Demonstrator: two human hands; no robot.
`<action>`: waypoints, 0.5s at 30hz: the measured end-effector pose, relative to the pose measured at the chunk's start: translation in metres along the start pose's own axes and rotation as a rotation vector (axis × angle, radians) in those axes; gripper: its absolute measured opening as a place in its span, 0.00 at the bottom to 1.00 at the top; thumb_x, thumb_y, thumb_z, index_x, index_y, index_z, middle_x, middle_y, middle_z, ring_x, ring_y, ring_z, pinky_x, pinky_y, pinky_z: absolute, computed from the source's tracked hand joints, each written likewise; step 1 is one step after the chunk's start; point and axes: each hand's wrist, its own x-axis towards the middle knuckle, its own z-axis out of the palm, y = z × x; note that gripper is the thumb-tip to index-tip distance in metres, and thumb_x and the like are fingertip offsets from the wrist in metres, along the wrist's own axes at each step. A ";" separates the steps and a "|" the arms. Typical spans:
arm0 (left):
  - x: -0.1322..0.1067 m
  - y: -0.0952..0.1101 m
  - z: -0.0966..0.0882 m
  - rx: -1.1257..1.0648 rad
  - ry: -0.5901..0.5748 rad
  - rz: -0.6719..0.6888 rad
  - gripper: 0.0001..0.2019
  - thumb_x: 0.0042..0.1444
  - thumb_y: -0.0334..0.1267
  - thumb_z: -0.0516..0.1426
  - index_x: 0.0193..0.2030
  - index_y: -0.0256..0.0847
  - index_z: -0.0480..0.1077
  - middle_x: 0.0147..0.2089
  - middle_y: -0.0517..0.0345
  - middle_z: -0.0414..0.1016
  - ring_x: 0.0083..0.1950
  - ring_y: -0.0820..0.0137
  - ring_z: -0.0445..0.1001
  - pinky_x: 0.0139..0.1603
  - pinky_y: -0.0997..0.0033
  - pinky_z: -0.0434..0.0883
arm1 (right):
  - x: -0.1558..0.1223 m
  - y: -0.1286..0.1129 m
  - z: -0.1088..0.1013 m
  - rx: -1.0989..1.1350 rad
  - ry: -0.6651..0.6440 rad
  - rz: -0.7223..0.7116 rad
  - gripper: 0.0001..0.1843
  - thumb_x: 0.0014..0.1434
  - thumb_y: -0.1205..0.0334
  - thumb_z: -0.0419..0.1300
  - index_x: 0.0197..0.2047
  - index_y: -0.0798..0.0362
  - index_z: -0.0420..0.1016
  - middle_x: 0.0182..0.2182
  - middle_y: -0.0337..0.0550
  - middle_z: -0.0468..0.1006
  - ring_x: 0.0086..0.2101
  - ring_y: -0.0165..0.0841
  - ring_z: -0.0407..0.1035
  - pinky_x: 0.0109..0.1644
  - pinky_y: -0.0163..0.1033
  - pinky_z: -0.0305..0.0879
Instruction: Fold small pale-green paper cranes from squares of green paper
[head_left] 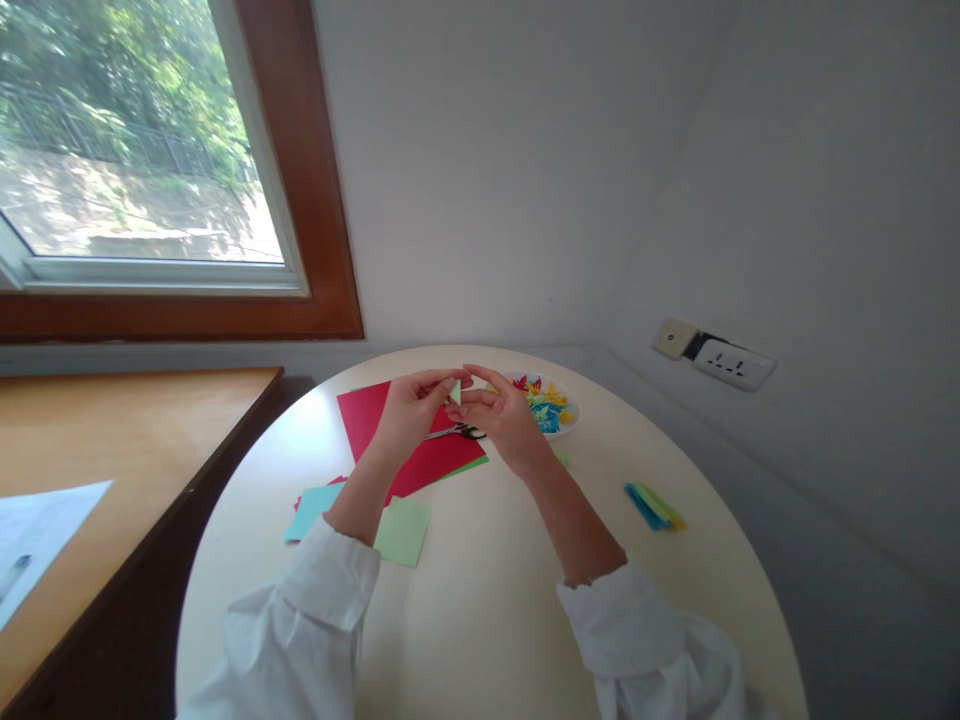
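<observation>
Left hand (409,405): raised over the bench (480,620), thumb and finger pinched the green slip (456,393). Right hand (511,425): stood opposite, fingers bent, beside the slip; its grip could not be told. Sheet (45,530), far left: any print was too faint to read.

Upper left, a window (157,274) with a reddish-brown wooden surround (300,150), green foliage (180,60) and a fence (142,140) beyond it; lower left, a wooden desk (165,425) bearing a white sheet (60,525); right of centre, a socket panel (733,362) beside a beige plate (673,338) on the pale wall (495,180)
</observation>
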 end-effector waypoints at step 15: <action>-0.003 0.007 0.004 0.026 -0.006 0.052 0.10 0.48 0.35 0.58 0.36 0.38 0.78 0.39 0.52 0.80 0.40 0.64 0.76 0.40 0.69 0.71 | 0.001 0.003 0.001 -0.120 0.078 -0.102 0.23 0.40 0.61 0.67 0.41 0.50 0.67 0.22 0.29 0.74 0.23 0.27 0.71 0.33 0.36 0.70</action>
